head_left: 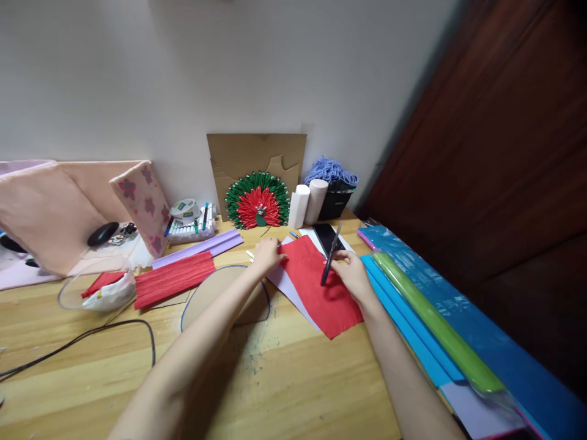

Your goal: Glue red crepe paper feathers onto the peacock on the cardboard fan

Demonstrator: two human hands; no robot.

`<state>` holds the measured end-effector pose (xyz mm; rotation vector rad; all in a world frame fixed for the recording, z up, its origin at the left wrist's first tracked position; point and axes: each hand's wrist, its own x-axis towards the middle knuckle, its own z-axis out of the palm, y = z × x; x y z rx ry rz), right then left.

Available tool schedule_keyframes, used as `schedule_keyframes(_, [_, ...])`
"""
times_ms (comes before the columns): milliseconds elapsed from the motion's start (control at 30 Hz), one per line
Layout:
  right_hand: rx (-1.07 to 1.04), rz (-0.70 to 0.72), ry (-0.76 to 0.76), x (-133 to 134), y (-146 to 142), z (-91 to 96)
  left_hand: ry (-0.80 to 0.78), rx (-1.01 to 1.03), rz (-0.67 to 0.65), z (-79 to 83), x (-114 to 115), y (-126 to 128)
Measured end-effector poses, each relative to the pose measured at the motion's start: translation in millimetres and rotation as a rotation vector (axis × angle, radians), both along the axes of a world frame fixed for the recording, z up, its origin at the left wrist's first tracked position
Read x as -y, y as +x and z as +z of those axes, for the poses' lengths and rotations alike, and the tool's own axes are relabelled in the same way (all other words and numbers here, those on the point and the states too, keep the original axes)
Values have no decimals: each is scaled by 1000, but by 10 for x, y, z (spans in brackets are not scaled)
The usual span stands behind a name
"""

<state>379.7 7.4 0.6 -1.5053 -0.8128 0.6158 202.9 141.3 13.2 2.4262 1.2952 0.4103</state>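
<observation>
A sheet of red crepe paper point(316, 287) lies on the table, partly over a pale lilac sheet point(287, 288). My left hand point(268, 255) is closed at its upper left edge, the thumb against the red paper. Over the right part of the paper, my right hand point(352, 272) holds a pair of dark scissors point(328, 267), its blades pointing up and away from me. A black phone-like slab point(324, 237) is behind the scissors. Under my left forearm is a round piece of cardboard point(206, 296) with a blue rim.
Folded red crepe paper point(174, 280), a lilac strip point(197, 249) and a clear bowl point(64, 293) lie left. At the back stand a green-and-red peacock craft point(259, 201), cardboard point(257, 150), white rolls point(300, 206) and a marker box point(190, 231). Green and blue rolls point(431, 318) line the right.
</observation>
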Motion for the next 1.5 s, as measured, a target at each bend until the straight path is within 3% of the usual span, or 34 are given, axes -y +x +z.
schedule_keyframes(133, [-23,-15,12,-25,54,-2,-31,-14,25,-30,-95,-62])
schedule_keyframes(300, [17,5,27,1,24,-16,-18,14,22,19,-47,-217])
schedule_keyframes(600, [619,85,-204,32,-233,-118,-62,-27,60,-63,140,-242])
schedule_keyframes(833, [842,148,-217,-3,-339,-229,-94,63,36,-73,126,-276])
schedule_keyframes(967, [911,100,-204,27,-415,-171,-110,156,-27,-2,147,-314])
schedule_keyframes(1033, [836,98,-127,58,-508,-93,-121,217,-83,63,213,-357])
schedule_keyframes(1133, [424,308,7,102,-722,14,-151,289,-158,176,381,-486])
schedule_keyframes(1200, [87,463,-18,125,-879,42,-172,370,-193,241,512,-606])
schedule_keyframes(1300, [-251,551,-76,155,-1071,35,-244,517,-216,289,689,-785])
schedule_keyframes(1400, [-379,546,-84,179,-1201,26,-382,673,-192,264,824,-918])
schedule_keyframes(1500, [-377,539,-61,184,-1319,21,-509,836,-91,194,942,-1032])
